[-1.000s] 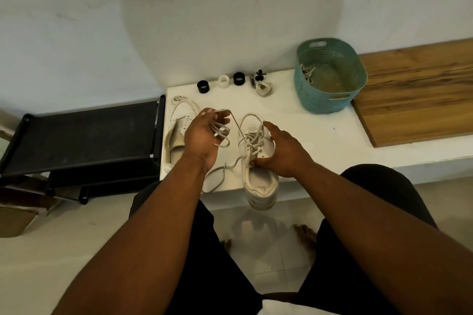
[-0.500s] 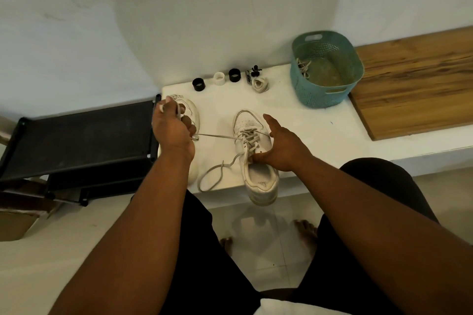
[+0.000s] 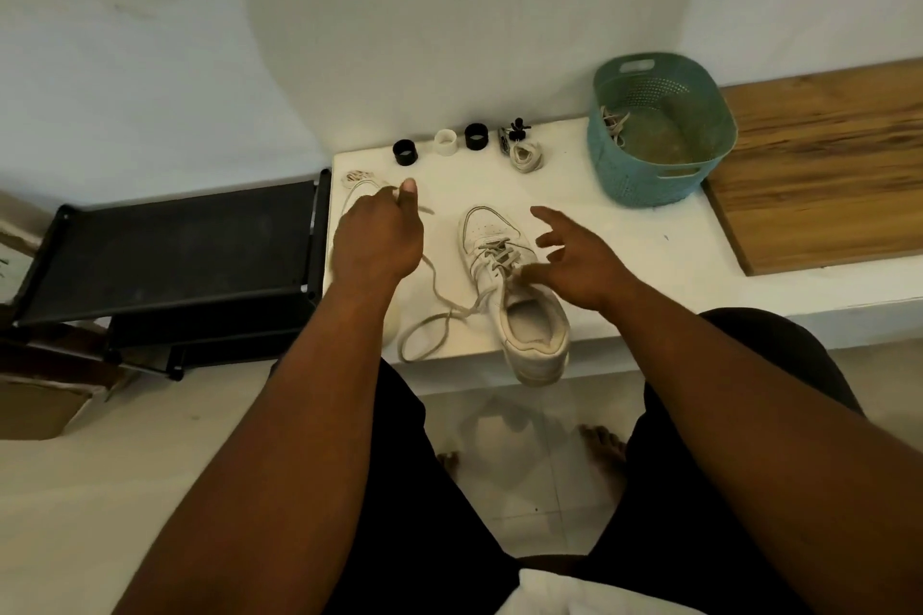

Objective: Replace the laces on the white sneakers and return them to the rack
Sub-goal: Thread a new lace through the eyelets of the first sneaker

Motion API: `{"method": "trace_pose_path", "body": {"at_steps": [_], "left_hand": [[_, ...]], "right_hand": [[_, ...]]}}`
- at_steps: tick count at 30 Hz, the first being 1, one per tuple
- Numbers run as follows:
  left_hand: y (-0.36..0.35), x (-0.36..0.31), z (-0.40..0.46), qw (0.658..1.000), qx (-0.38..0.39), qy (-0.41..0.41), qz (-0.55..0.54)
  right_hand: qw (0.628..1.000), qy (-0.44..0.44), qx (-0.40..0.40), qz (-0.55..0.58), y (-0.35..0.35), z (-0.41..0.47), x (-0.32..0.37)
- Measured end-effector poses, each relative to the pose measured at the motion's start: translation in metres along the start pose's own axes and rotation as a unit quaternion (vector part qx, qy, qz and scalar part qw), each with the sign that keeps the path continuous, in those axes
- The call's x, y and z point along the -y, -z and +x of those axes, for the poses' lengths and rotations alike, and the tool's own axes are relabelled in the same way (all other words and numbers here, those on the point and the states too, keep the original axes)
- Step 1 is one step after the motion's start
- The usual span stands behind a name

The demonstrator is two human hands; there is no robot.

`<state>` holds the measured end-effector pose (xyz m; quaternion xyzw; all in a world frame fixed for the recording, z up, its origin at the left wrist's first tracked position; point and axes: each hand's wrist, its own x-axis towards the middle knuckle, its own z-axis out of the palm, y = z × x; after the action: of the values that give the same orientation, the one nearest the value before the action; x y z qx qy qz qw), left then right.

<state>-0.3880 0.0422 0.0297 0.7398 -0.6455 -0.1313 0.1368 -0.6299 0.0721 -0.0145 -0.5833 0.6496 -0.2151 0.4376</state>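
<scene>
**Sneaker lace handling at the white bench**

The left hand (image 3: 377, 242) pinches one end of the lace (image 3: 434, 310) between thumb and fingers, raised over the second sneaker (image 3: 357, 189), which it mostly hides. The lace runs slack from this hand to a loop on the white bench (image 3: 624, 265) and into the eyelets of the near sneaker (image 3: 514, 287). That sneaker lies toe toward the wall, heel overhanging the bench edge. The right hand (image 3: 574, 260) has its fingers spread and holds nothing, fingertips just beside the laced tongue. The black rack (image 3: 175, 255) stands left of the bench. A teal basket (image 3: 654, 175) sits at the far right.
</scene>
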Motion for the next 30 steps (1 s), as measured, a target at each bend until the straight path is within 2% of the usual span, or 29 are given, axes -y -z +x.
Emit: {"method": "trace_pose_path", "body": {"at_steps": [2, 4, 5, 7, 11, 15, 18, 22, 24, 25, 27, 28, 29, 30], "left_hand": [[0.004, -0.007, -0.004, 0.984, 0.074, 0.010, -0.164], [-0.001, -0.011, -0.014, 0.927, 0.167, 0.041, -0.333], [-0.006, -0.013, -0.019, 0.902, 0.193, 0.051, -0.382], [-0.013, -0.019, -0.024, 0.875, 0.214, 0.065, -0.430], [-0.016, -0.027, -0.023, 0.816, 0.248, 0.071, -0.518], [-0.017, -0.025, -0.023, 0.787, 0.257, 0.069, -0.557], [-0.013, -0.023, -0.023, 0.760, 0.273, 0.068, -0.586], [-0.012, -0.018, -0.022, 0.751, 0.293, 0.070, -0.588], [-0.014, -0.012, -0.019, 0.774, 0.266, 0.090, -0.568], [-0.017, -0.009, -0.017, 0.815, 0.239, 0.089, -0.520], [-0.024, -0.004, -0.014, 0.924, 0.170, 0.041, -0.339], [-0.028, -0.003, -0.015, 0.962, 0.123, 0.010, -0.245], [-0.031, -0.004, -0.016, 0.981, 0.051, -0.028, -0.182], [-0.031, -0.006, -0.016, 0.983, -0.027, -0.078, -0.162]], "right_hand": [[0.997, 0.012, -0.067, 0.039, 0.001, 0.001, 0.004], [0.990, 0.040, -0.128, 0.053, 0.001, 0.000, 0.009], [0.986, 0.056, -0.143, 0.060, 0.001, -0.001, 0.012], [0.984, 0.086, -0.135, 0.076, -0.003, -0.003, 0.016], [0.980, 0.140, -0.060, 0.125, -0.009, -0.011, 0.028], [0.984, 0.139, 0.012, 0.107, -0.014, -0.012, 0.034], [0.990, 0.134, 0.005, 0.033, -0.017, -0.009, 0.034], [0.988, 0.153, -0.033, -0.012, -0.017, -0.002, 0.030], [0.987, 0.144, -0.059, 0.026, -0.011, 0.002, 0.028], [0.987, 0.137, -0.075, 0.043, -0.008, 0.004, 0.027], [0.985, 0.122, -0.114, 0.041, -0.003, 0.006, 0.023], [0.984, 0.122, -0.127, 0.025, -0.001, 0.006, 0.022], [0.983, 0.130, -0.127, 0.001, 0.000, 0.006, 0.021], [0.982, 0.146, -0.112, -0.035, 0.000, 0.005, 0.022]]}}
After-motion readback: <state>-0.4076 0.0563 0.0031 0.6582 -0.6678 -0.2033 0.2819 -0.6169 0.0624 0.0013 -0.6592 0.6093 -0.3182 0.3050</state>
